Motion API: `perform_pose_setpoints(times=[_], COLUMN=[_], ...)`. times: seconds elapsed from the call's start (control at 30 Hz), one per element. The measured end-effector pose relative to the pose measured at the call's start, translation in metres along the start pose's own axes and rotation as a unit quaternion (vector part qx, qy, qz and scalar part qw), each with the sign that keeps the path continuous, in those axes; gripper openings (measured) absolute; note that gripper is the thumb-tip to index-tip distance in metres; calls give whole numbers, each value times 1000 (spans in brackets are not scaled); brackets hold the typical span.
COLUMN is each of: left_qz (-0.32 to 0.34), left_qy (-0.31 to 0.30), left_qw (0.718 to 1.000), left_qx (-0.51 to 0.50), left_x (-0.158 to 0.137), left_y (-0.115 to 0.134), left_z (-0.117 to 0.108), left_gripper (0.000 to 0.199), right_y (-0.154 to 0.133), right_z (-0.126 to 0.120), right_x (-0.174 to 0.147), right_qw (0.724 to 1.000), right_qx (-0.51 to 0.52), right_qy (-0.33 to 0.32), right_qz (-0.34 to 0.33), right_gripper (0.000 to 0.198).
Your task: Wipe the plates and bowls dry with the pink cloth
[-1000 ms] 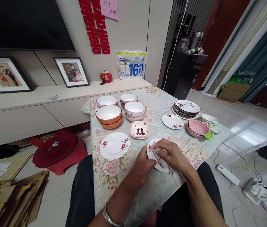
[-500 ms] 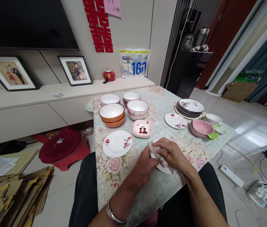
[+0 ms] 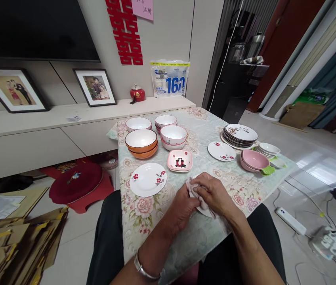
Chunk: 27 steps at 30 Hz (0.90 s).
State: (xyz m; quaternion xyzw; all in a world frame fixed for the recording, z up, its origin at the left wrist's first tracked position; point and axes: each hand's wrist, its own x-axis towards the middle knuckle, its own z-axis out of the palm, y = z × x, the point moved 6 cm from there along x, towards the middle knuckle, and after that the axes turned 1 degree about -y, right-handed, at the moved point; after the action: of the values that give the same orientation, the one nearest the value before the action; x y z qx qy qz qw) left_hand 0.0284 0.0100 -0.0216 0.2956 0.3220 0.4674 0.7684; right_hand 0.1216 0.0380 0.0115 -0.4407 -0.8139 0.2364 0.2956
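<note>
Near the front edge of the table, my left hand [image 3: 184, 205] grips the left rim of a white plate [image 3: 204, 211], partly hidden under both hands. My right hand [image 3: 212, 194] is closed on a pale pinkish cloth [image 3: 198, 194] pressed against the plate's face. Left of my hands lies a white plate with red flowers [image 3: 148, 180]. Just beyond them sits a small stack of square pink dishes [image 3: 180, 160] with a cat picture. A second flowered plate [image 3: 221, 151] rests farther to the right.
Orange bowls [image 3: 141, 147] and white bowls [image 3: 173, 137] stand at the back left. On the right are stacked dark-rimmed plates [image 3: 241, 134], pink bowls [image 3: 254, 160] and small white dishes [image 3: 269, 149]. A flowered tablecloth [image 3: 144, 213] covers the table; a red stool [image 3: 77, 182] stands left.
My right hand has shifted slightly up and left with the cloth on the plate. My left hand keeps its hold on the rim. The other dishes stay in place.
</note>
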Motion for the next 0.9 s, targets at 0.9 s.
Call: perform_pose_setpoints(times=[0.9], left_qz=[-27], left_qy=[46], left_qw=[998], left_qx=[-27], left_x=[-1], left_y=[-4], left_z=[-1], left_gripper=[74], right_y=[39], right_z=[-19], right_x=[-1], right_qw=[976], right_qx=[-142], right_qy=[123], right_qz=[111], right_gripper=[23])
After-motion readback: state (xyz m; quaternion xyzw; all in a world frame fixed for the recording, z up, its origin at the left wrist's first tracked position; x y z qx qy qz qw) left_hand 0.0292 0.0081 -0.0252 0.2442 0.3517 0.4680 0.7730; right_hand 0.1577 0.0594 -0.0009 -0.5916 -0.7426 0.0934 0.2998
